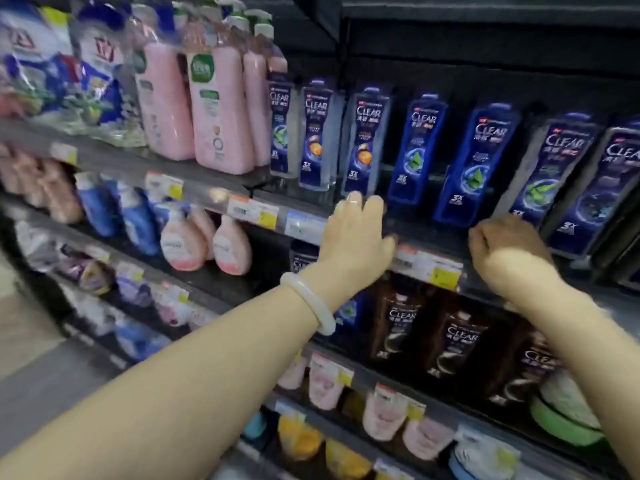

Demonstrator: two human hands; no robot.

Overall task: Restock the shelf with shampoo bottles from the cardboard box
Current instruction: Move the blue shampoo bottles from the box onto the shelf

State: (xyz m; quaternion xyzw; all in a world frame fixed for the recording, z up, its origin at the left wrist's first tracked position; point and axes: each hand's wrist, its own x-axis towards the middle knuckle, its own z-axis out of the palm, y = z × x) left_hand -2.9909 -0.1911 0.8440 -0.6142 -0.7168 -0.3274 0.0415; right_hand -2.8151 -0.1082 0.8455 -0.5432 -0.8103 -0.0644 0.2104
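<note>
Spanning dark store aisle, shelf (pixel 426 233) under blue shampoo bottles (pixel 478 164), both hands (pixel 356 233) near.

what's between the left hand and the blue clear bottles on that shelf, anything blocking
Nothing visible. The left hand is at the front lip of the shelf, its fingers just below the blue Clear shampoo bottles, with only bare shelf between. The cardboard box is not in view.

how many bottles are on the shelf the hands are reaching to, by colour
Blue Clear bottles: 7
Pink bottles: about 4, packed close
Total: about 11
Left hand and right hand at the shelf edge, neither holding a bottle.
</note>
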